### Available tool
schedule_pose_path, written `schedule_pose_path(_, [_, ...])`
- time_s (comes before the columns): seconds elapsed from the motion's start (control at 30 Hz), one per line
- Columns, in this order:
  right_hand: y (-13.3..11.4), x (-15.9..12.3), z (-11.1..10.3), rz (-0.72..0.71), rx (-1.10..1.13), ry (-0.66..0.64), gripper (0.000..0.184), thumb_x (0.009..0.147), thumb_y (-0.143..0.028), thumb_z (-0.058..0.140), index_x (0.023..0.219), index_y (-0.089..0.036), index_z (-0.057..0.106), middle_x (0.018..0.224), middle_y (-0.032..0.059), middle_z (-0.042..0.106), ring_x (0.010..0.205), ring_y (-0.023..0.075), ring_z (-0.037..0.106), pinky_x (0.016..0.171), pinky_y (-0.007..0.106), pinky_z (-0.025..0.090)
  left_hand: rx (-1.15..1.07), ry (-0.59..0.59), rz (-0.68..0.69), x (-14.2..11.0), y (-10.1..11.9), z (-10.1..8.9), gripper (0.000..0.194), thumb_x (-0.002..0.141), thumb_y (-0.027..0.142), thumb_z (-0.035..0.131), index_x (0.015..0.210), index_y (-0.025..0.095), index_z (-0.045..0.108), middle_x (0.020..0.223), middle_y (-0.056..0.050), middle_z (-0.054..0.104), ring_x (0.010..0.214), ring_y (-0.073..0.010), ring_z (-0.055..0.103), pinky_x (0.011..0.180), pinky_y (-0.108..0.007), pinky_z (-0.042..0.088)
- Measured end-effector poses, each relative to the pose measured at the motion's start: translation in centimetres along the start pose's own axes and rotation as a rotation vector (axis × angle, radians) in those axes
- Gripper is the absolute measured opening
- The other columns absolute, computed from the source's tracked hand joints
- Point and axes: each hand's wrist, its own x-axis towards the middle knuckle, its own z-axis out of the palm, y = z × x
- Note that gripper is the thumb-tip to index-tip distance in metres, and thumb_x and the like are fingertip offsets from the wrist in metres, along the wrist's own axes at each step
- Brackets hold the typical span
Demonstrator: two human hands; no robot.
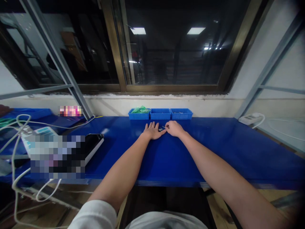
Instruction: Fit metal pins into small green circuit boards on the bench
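Note:
My left hand (152, 130) lies flat on the blue tabletop (170, 159), palm down with its fingers spread. Beside its thumb and forefinger is a small group of thin, pin-like pieces (160, 129), too small to name. My right hand (174, 128) is closed in a pinch just to the right of them. A thin light sliver shows at its fingertips and seems held there. Behind both hands, three blue bins stand in a row: the left bin (139, 116) holds green plastic bags (141, 109), the middle bin (160, 116) shows a few tiny bits, and the right bin (181, 116) has thin pieces inside.
On the left lies a dark, partly blurred-out device (94, 140) with white cables (15, 171) trailing off the table. A power strip (250, 119) sits at the far right. Grey metal posts (78, 95) rise at both sides before a window. Someone's hand (4, 109) shows at far left.

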Motion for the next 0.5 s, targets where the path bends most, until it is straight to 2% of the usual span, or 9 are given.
schedule_pose_path(0.17, [0.28,0.03,-0.17,0.09,-0.099,-0.044,0.019,0.079,-0.024,0.052,0.089,-0.02,0.068,0.096,0.0126,0.066,0.086,0.024,0.061,0.068,0.031,0.041,-0.03,0.015,0.065,0.06,0.47,0.17,0.087,0.077,0.073,0.024,0.141,0.015,0.024,0.147,-0.016,0.017,0.136,-0.0306,0.01,0.107,-0.053,0.008])
schedule_pose_path(0.27, [0.63,0.03,0.06,0.106,-0.113,-0.057,0.018,0.075,-0.021,0.058,0.091,-0.018,0.065,0.099,0.0148,0.064,0.087,0.025,0.061,0.07,0.031,0.041,-0.048,0.09,0.117,0.14,0.35,0.16,0.081,0.079,0.069,0.028,0.139,0.014,0.027,0.145,-0.016,0.024,0.135,-0.0305,0.016,0.107,-0.052,0.011])
schedule_pose_path(0.37, [0.82,0.02,0.26,0.076,-0.054,-0.032,0.016,0.075,-0.019,0.058,0.09,-0.017,0.063,0.098,0.0142,0.063,0.087,0.0235,0.06,0.071,0.03,0.041,-0.058,0.235,0.183,0.25,0.19,-0.02,0.061,0.085,0.056,0.033,0.132,0.016,0.038,0.138,-0.014,0.04,0.129,-0.0288,0.032,0.105,-0.051,0.017])
schedule_pose_path(0.43, [0.73,0.04,0.29,0.007,0.03,-0.004,0.012,0.079,-0.019,0.053,0.087,-0.018,0.062,0.095,0.0125,0.064,0.087,0.0215,0.059,0.072,0.028,0.04,-0.055,0.313,0.236,0.31,0.11,-0.27,0.042,0.089,0.043,0.033,0.119,0.019,0.051,0.125,-0.011,0.053,0.119,-0.0254,0.045,0.104,-0.047,0.022])
schedule_pose_path(0.5, [0.53,0.08,0.28,-0.053,0.137,0.023,0.013,0.082,-0.019,0.048,0.085,-0.018,0.06,0.088,0.0103,0.065,0.083,0.0192,0.059,0.071,0.027,0.04,-0.048,0.358,0.283,0.32,0.04,-0.59,0.033,0.091,0.033,0.033,0.104,0.021,0.06,0.109,-0.008,0.062,0.107,-0.0216,0.053,0.101,-0.043,0.027])
